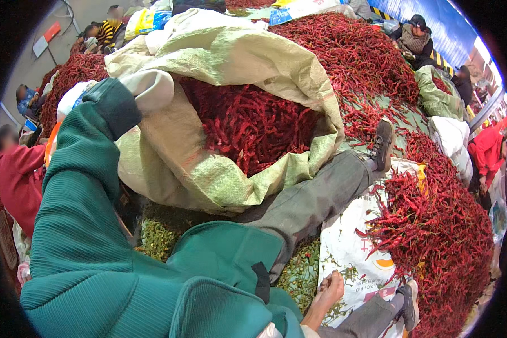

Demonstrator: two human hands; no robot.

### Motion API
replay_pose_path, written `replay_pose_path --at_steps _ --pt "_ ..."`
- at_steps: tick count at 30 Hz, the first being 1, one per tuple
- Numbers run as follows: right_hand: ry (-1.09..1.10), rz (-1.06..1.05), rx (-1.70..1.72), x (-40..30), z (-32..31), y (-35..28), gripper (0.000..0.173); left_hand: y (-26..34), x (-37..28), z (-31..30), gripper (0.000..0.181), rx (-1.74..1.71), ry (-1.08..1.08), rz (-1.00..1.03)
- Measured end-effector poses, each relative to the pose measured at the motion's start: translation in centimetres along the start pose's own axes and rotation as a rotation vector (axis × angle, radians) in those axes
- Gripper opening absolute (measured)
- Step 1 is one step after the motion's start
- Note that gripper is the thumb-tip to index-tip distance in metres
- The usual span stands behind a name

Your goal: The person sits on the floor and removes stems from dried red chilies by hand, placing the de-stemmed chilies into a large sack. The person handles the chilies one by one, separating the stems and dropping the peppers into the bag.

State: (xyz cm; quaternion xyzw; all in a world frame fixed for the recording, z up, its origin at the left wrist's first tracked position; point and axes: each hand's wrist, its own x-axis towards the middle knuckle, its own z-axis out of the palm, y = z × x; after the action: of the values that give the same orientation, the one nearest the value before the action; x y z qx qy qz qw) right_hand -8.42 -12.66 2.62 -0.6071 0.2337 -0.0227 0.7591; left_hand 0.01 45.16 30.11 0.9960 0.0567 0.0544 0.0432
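Observation:
A large woven plastic sack (186, 160) with its rim rolled outward stands before me, filled with dried red chili peppers (257, 126). My left hand (150, 89), in a pale glove, lies against the sack's upper left rim; whether it grips the rim I cannot tell. My bare right hand (331, 287) is low at the right with bent fingers, above chili stems and the edge of a flattened white printed sack (346, 245). Nothing plain shows between its fingers. Right of it a big heap of red chilies (439, 253) covers part of that flattened sack.
My outstretched legs (312, 198) flank the flattened sack. Green stems (158, 236) litter the floor below the big sack. Another chili heap (342, 55) lies beyond. People sit around, one in red (19, 181) close at the left. A smaller filled sack (439, 97) stands far right.

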Motion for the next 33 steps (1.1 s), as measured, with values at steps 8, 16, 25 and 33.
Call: replay_pose_path --at_steps 8,16,25,33 --pt "-0.108 -0.002 0.051 -0.8 1.0 0.5 0.009 2.0 -8.9 7.6 0.037 -0.125 -0.224 0.602" --pt "-0.348 -0.157 -0.430 -0.7 0.9 1.7 0.006 2.4 -17.1 10.2 0.019 -0.262 -0.593 0.485" --pt "-0.722 -0.894 -0.781 -4.9 11.3 -4.2 0.028 2.6 -8.1 6.2 0.033 -0.550 0.011 0.446" --pt "-1.283 -1.034 -0.855 -7.8 22.8 1.2 0.029 -0.2 -4.3 3.7 0.043 -0.516 0.180 0.393"
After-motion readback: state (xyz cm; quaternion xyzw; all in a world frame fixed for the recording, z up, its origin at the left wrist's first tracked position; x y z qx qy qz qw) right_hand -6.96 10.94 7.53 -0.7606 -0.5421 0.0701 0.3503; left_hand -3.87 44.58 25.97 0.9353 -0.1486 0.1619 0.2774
